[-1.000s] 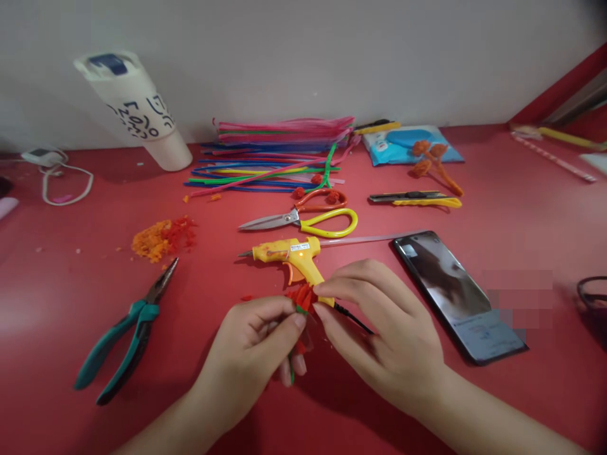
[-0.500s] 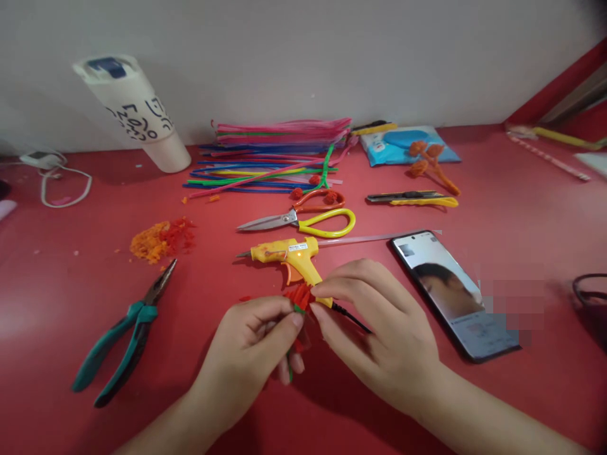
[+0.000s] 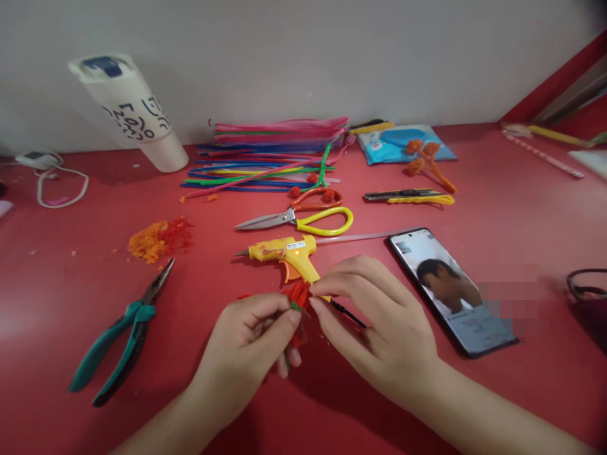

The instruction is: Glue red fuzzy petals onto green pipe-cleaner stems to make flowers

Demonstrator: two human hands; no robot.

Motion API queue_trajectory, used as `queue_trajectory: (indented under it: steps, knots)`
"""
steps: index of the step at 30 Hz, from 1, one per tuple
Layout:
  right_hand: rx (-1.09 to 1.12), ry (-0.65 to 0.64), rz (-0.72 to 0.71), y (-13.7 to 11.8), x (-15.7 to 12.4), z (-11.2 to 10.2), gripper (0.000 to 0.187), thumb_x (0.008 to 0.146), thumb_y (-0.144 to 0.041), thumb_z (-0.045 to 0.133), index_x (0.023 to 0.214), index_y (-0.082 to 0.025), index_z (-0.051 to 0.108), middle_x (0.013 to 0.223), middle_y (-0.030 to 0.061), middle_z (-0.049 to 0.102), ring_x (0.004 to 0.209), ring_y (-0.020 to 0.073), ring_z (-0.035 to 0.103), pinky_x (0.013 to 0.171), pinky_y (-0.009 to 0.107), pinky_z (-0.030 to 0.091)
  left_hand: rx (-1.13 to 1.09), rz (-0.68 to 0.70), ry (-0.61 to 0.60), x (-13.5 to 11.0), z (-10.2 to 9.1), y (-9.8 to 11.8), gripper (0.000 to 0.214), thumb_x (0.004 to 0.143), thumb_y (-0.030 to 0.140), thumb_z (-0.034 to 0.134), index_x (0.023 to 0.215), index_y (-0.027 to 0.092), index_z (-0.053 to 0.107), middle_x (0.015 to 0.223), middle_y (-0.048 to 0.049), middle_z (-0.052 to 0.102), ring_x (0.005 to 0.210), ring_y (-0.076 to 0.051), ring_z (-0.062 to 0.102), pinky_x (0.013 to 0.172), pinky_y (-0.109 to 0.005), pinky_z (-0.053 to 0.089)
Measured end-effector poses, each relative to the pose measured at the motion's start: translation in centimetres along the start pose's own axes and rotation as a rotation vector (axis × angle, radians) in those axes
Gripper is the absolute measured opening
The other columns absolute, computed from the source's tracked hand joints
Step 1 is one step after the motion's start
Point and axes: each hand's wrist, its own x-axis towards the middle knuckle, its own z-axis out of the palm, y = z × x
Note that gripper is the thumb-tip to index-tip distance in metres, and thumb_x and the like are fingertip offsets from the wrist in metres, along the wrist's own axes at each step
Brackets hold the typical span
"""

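OK, our left hand [image 3: 253,335] is pinching the red-green tuft [image 3: 298,293]. Right hand [image 3: 382,319] is sitting at its edge; can't tell if gripping.

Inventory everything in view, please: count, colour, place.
Wall: 1, grey, back
Table: 1, red, underneath
Tumbler: 1, cream, back left
Corded device: 1, white, far left
Pipe cleaners: many, mixed, back centre
Scissors: 1, red/yellow handles, centre
Balled stem: 1, green/red, behind scissors
Packet: 1, blue, back right
Sprig: 1, orange, by packet
Knives: 2, yellow/black, back right
Glue gun: 1, yellow, centre
Glue stick: 1, translucent, centre right
Fluff pile: 1, orange/red, left
Pliers: 1, teal handles, front left
Phone: 1, black, right
Striped stick: 1, red/white, far right
Edge items: several, indistinct, far right
Tuft: 1, red, front centre
Left hand: 1, bare, holding tuft
Right hand: 1, bare, beside tuft
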Motion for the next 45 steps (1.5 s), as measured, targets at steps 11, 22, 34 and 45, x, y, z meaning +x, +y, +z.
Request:
queue_trajectory:
  steps: [11,22,34,45]
  knots:
    - [0.001,-0.002,-0.004,0.01,0.01,0.03,0.008,0.080,-0.009,0.056,0.081,-0.017,0.059,0.077,0.0035,0.065,0.072,0.0155,0.057,0.066,0.030,0.046,0.015,0.038,0.007,-0.09,0.03,0.04,0.023,0.078,0.032,0.052,0.061,0.017,0.055,0.045,0.0004,0.058,0.036,-0.009,0.051,0.038,-0.017,0.038]
    - [0.006,-0.007,-0.004,-0.03,-0.05,-0.09,0.008,0.081,-0.009,0.056,0.081,-0.017,0.058,0.078,0.0036,0.064,0.073,0.0152,0.056,0.067,0.031,0.045,0.027,0.029,0.006,-0.03,0.06,0.04,0.023,0.079,0.032,0.051,0.063,0.017,0.055,0.046,0.0010,0.058,0.036,-0.008,0.051,0.039,-0.017,0.038]
    - [0.015,-0.006,0.005,0.02,-0.08,-0.06,0.010,0.080,-0.009,0.054,0.084,-0.017,0.060,0.080,0.0051,0.065,0.076,0.0167,0.058,0.069,0.032,0.047,-0.035,-0.007,0.010,0.08,0.14,0.31,0.022,0.076,0.033,0.055,0.061,0.017,0.056,0.044,0.0005,0.058,0.034,-0.009,0.050,0.037,-0.017,0.036]
    - [0.004,0.013,-0.012,-0.09,0.08,0.08,0.010,0.080,-0.008,0.054,0.080,-0.017,0.058,0.075,0.0029,0.065,0.071,0.0145,0.056,0.066,0.029,0.045,-0.051,-0.029,0.006,-0.03,0.18,0.00,0.021,0.077,0.034,0.055,0.065,0.017,0.059,0.045,0.0009,0.058,0.033,-0.009,0.049,0.034,-0.017,0.033]
